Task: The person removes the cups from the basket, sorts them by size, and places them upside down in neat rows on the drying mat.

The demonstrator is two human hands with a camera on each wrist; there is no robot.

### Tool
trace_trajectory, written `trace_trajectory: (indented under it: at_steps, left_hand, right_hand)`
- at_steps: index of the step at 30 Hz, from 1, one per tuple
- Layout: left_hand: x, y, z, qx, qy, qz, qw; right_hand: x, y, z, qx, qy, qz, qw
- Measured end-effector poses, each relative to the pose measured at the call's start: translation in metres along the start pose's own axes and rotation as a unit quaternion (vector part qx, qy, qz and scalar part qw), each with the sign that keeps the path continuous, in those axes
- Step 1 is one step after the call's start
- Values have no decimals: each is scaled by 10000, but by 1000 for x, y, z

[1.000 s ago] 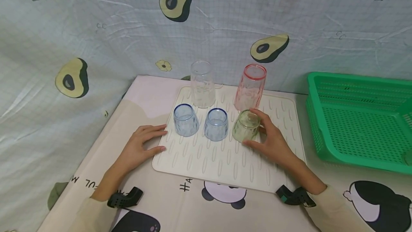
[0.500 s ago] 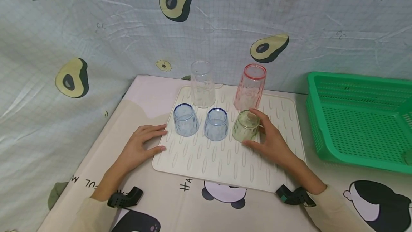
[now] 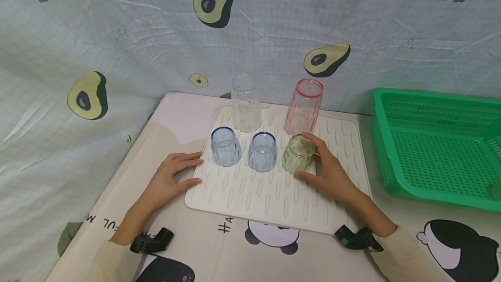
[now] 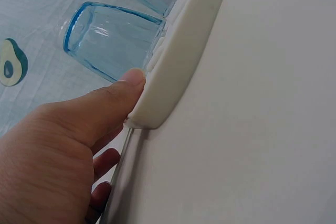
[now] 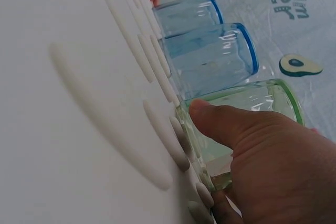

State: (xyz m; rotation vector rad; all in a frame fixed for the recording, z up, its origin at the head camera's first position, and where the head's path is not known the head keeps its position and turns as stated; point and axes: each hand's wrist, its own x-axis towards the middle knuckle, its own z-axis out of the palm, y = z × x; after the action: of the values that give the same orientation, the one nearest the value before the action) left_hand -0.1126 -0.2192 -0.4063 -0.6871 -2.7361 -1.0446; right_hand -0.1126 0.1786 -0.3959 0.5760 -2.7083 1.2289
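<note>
My right hand (image 3: 326,171) holds a small green glass (image 3: 295,160) by its side, with the thumb (image 5: 215,119) at the front near its base and the fingers around the right side. The green glass stands on a white ridged drying mat (image 3: 274,203). My left hand (image 3: 172,175) touches the mat's left edge with extended fingers and thumb (image 4: 126,85). Two small blue glasses, the left one (image 3: 225,149) and the middle one (image 3: 262,153), stand in line with the green glass. Behind this row stand a tall clear glass (image 3: 246,108) and a tall pink glass (image 3: 303,110) with a red rim.
A green plastic basket (image 3: 399,177) stands right of the mat, with a glass-like thing (image 3: 496,190) partly visible at its right. A printed cloth (image 3: 195,243) covers the table. Behind it hangs a sheet (image 3: 266,34) with avocado prints.
</note>
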Motion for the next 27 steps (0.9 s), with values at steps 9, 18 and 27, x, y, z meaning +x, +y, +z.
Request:
trace_trajectory:
  at_steps: [9, 18, 27]
  left_hand:
    - [0, 0, 1, -1, 14, 67, 10000]
    - [0, -1, 1, 23, 12, 120, 9999]
    - [0, 0, 1, 16, -10, 115, 9999]
  right_hand:
    - [0, 1, -2, 50, -16, -201, 9998]
    - [2, -2, -8, 149, 181, -570, 9981]
    - [1, -48, -30, 244, 613, -978, 9930]
